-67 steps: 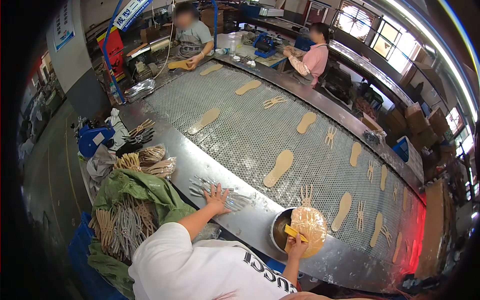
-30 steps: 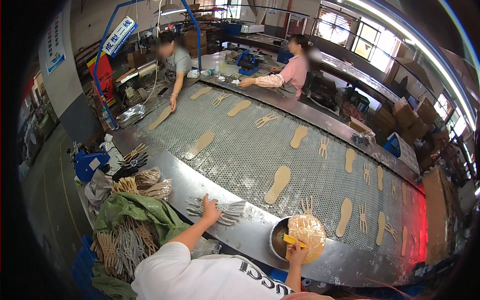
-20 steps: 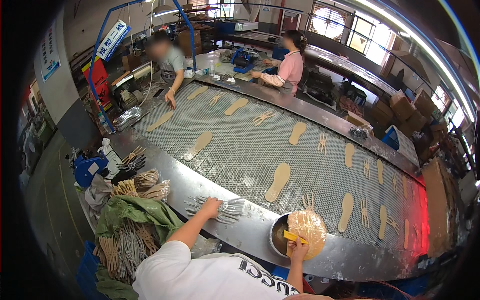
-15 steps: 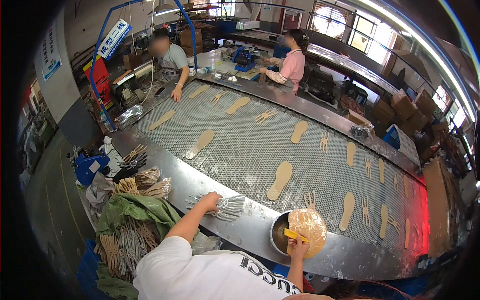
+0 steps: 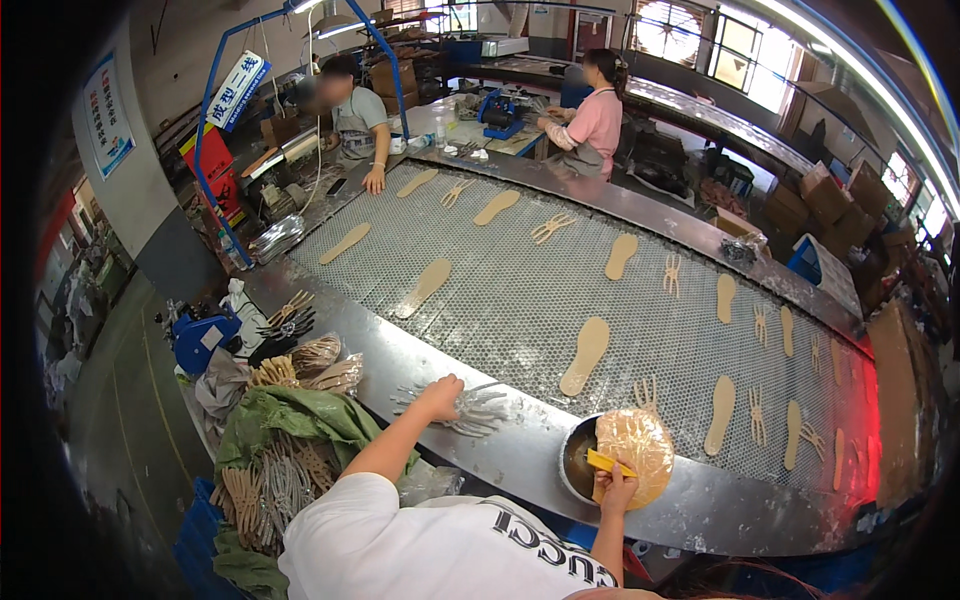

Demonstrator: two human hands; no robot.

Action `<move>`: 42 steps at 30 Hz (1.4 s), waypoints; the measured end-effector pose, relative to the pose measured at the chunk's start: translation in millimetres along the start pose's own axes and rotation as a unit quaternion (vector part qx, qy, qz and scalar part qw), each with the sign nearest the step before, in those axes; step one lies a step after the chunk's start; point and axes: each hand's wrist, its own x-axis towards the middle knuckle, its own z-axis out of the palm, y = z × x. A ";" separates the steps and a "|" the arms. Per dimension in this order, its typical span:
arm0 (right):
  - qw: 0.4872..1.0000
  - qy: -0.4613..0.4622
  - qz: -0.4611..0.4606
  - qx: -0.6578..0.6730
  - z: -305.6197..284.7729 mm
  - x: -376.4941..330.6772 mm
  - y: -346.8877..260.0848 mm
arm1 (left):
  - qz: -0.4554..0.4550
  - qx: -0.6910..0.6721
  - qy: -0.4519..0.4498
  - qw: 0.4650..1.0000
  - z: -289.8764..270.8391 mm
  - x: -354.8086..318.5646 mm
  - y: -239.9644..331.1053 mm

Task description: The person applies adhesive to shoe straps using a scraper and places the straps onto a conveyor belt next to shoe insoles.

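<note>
My left hand (image 5: pixel 440 397) rests on a loose pile of pale grey strap pieces (image 5: pixel 482 410) lying on the steel rim (image 5: pixel 520 455) of a wide mesh conveyor (image 5: pixel 520 300). With my right hand (image 5: pixel 617 488) I grip a yellow flat tool (image 5: pixel 606 462) held over a round metal pot (image 5: pixel 573 470), against a tan glue-smeared disc (image 5: pixel 637 445) on the pot. Tan insoles (image 5: pixel 586 342) and tan strap pieces (image 5: pixel 647 392) lie spread over the mesh.
A green sack (image 5: pixel 290 420) with bundles of straps (image 5: pixel 265 490) sits to my left, by a blue machine (image 5: pixel 200 340). Two people (image 5: pixel 355 115) (image 5: pixel 592 115) work at the belt's far side. Cardboard boxes (image 5: pixel 830 195) stand at the right.
My left hand stays on the strap pile, its fingers closing in on it slightly. My right hand keeps the yellow tool at the pot. The far-left person reaches onto the belt.
</note>
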 end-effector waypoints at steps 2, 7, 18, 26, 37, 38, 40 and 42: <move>1.000 0.004 0.003 -0.009 0.2 0.7 -0.4 | 0.000 -0.001 0.030 1.000 2.7 -2.1 1.4; 1.000 0.014 0.003 -0.020 -3.9 2.2 3.4 | -0.020 0.008 0.027 0.999 18.6 -1.8 -2.1; 1.000 0.012 0.010 -0.014 -9.5 1.3 11.2 | -0.146 -0.199 -0.033 0.968 51.0 -9.6 -0.7; 1.000 0.015 0.012 -0.024 1.8 0.7 1.0 | -0.163 -0.347 -0.147 0.912 44.9 -5.4 -6.8; 0.999 0.029 0.011 -0.042 -13.1 -3.7 5.3 | -0.150 -0.504 -0.174 0.832 49.6 -14.4 -26.6; 0.997 0.040 0.004 -0.062 -17.1 -6.9 10.2 | -0.142 -0.502 -0.188 0.832 37.9 -14.0 -22.3; 0.999 0.040 0.001 -0.035 -9.3 -9.2 10.9 | -0.173 -0.467 -0.147 0.855 22.3 -19.7 -13.6; 0.998 0.040 0.023 -0.035 4.9 -13.4 9.5 | -0.195 -0.402 -0.163 0.880 -13.9 -23.6 7.5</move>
